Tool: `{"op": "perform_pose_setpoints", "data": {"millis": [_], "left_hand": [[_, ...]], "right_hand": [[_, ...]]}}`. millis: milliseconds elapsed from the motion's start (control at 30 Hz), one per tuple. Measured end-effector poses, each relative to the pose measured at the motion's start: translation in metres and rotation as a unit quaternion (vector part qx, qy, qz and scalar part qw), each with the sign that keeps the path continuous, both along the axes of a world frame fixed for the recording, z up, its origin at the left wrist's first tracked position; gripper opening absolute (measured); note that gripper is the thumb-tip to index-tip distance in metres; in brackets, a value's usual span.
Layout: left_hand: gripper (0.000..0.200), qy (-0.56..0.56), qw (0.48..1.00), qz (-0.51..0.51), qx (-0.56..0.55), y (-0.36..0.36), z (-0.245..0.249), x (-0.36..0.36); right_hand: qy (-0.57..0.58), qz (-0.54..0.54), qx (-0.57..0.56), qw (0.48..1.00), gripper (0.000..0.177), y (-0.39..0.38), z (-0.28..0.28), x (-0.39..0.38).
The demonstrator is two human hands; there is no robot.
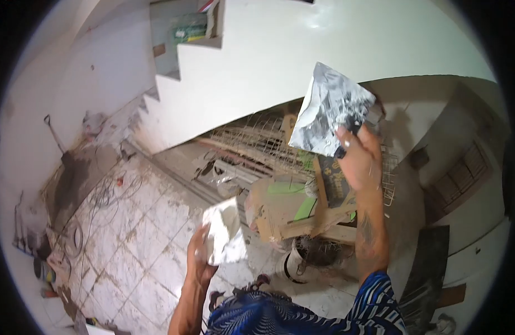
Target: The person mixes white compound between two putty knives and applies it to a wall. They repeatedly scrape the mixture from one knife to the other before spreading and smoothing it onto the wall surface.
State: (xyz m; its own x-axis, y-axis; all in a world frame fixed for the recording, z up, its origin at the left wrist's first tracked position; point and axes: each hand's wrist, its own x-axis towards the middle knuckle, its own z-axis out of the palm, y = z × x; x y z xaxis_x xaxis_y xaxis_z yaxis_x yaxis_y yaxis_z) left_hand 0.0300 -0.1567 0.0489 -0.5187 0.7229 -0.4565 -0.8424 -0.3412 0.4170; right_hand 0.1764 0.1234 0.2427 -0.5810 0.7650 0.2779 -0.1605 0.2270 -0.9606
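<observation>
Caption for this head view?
Right hand holds a wide putty-smeared metal blade near white stairs; left hand grips a smaller blade.

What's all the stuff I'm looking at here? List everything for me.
wide putty blade: one, metal smeared white, raised under the stairs
small putty blade: one, coated white, held low
staircase: one, white, overhead
wire mesh: one stack, pale, under the stairs
cardboard pile: one, brown, centre
bucket: one, white-stained, below the cardboard
cables: a few coils, dark, floor at left
shovel: one, dark, against left wall
left hand: grips small blade
right hand: grips wide blade
</observation>
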Motion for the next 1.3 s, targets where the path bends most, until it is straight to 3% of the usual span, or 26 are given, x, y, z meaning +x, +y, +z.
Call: {"op": "perform_pose_setpoints", "data": {"millis": [33,100,167,267,367,533,733,900,1000,1100,1133,1200,1267,1300], "left_hand": [[0.035,-0.009,1.000,-0.003,0.008,0.007,0.005,-0.003],[0.035,-0.030,0.998,-0.022,0.044,0.019,0.012,-0.013],[0.035,-0.061,0.991,-0.051,0.109,0.028,0.017,-0.018],[0.035,-0.051,0.992,-0.021,0.116,0.034,0.030,-0.014],[0.033,-0.069,0.983,-0.070,0.158,0.019,0.037,-0.011],[0.032,-0.067,0.989,-0.090,0.091,0.015,0.029,-0.013],[0.035,-0.006,0.995,-0.084,0.058,0.011,0.019,-0.010],[0.040,-0.025,0.996,-0.078,0.038,0.002,0.011,-0.015],[0.046,0.019,0.999,-0.033,0.033,-0.011,0.004,-0.026],[0.048,0.098,0.995,0.018,-0.001,-0.019,0.036,-0.033],[0.048,0.113,0.993,0.034,-0.011,-0.018,0.040,-0.030],[0.049,0.142,0.987,0.065,-0.031,-0.023,0.046,-0.030],[0.053,0.160,0.983,0.079,-0.032,-0.028,0.035,-0.031],[0.054,0.176,0.980,0.083,-0.038,-0.031,0.027,-0.032]], "right_hand": [[0.037,0.029,0.021,0.999,0.023,-0.014,-0.018,-0.001],[-0.089,0.007,0.180,0.980,0.026,-0.046,-0.043,0.006],[-0.086,0.087,0.288,0.950,0.033,-0.071,-0.056,-0.002],[0.079,0.222,0.445,0.864,0.064,-0.087,-0.088,-0.024],[0.048,0.241,0.477,0.844,0.060,-0.104,-0.093,-0.021],[-0.001,0.237,0.518,0.822,0.049,-0.116,-0.126,-0.010],[-0.048,0.235,0.495,0.835,0.050,-0.112,-0.140,0.011],[-0.113,0.188,0.497,0.840,0.047,-0.102,-0.149,0.031],[-0.230,0.164,0.505,0.816,0.042,-0.087,-0.187,0.058],[-0.246,0.099,0.254,0.930,0.030,-0.113,-0.226,0.079],[-0.255,0.072,0.122,0.957,0.026,-0.120,-0.250,0.090],[-0.257,0.018,-0.148,0.955,0.020,-0.136,-0.286,0.097],[-0.206,-0.048,0.024,0.977,0.018,-0.159,-0.281,0.073],[-0.150,-0.058,-0.035,0.986,0.018,-0.169,-0.269,0.062]]}}
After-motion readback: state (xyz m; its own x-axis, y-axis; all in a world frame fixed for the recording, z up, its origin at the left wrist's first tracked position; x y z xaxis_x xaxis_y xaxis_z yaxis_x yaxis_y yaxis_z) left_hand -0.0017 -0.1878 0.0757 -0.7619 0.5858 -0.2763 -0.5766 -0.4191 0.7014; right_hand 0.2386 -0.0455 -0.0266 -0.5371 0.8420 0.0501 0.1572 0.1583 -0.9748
